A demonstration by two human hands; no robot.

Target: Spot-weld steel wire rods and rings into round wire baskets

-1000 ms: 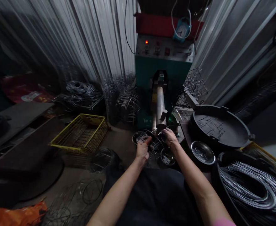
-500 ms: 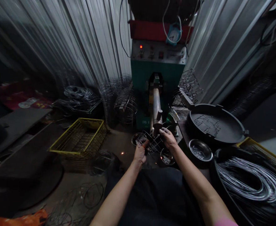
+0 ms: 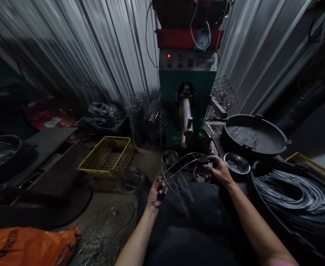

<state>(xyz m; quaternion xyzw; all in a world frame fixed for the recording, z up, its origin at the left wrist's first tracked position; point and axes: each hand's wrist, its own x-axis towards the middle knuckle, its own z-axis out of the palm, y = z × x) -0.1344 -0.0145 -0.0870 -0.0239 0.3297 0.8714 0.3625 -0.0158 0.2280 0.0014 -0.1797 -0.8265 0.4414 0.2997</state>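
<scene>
A round, open frame of thin metal wire [image 3: 175, 170] is tilted in front of me, below the electrode arm of a machine. My left hand [image 3: 157, 193] is closed on its left end, with the fingers curled round the wire. At the far right end of the frame, my right hand [image 3: 220, 171] has thumb and fingers about its edge; the exact contact is dark and blurred. Beneath and behind the frame stand small metal bowls, one at the left [image 3: 169, 158] and another under the right hand [image 3: 201, 175]. The thick metal electrode arm [image 3: 187, 117] is apart from the frame.
A green machine [image 3: 170, 103] with a lit red lamp stands ahead. Left are a yellow wire basket [image 3: 105, 170] and an orange bag [image 3: 29, 245]. Right are a black pan [image 3: 267, 142], a bowl of small metal pieces [image 3: 236, 163] and a tub of wire rods [image 3: 287, 195].
The wire frame has come down and back from the electrode arm and turned. My hands have moved apart, the left one left and down, the right one to the right. The view has shifted left.
</scene>
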